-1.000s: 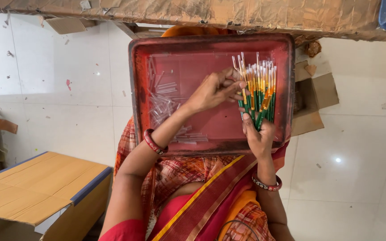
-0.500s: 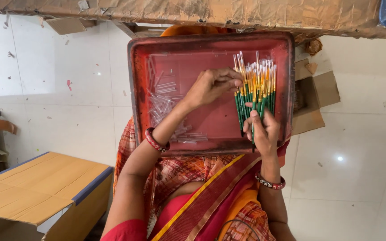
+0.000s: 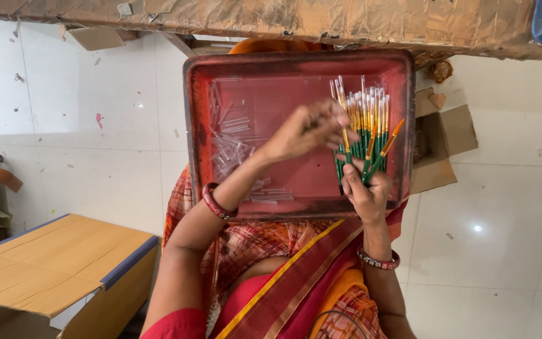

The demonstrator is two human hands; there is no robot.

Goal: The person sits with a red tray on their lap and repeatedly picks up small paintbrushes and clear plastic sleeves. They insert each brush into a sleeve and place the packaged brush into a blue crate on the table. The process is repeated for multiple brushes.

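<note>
Right hand point(image 3: 366, 191) gripping green paintbrushes point(image 3: 365, 129), left hand point(image 3: 302, 129) touching them — red tray point(image 3: 296, 204)

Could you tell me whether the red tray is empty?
No, the tray holds clear tubes, and the right hand grips a bundle of green-handled brushes over it.

This looks like a small packing workshop run on the floor of a plain room. A worn red tray point(image 3: 296, 63) holds a bundle of green-handled paintbrushes point(image 3: 368, 125) and loose clear plastic tubes point(image 3: 233, 141). Open cardboard boxes point(image 3: 51, 270) stand on the white tiled floor point(image 3: 503, 251), beside a rough board edge wrapped in brown paper point(image 3: 321, 19).
</note>
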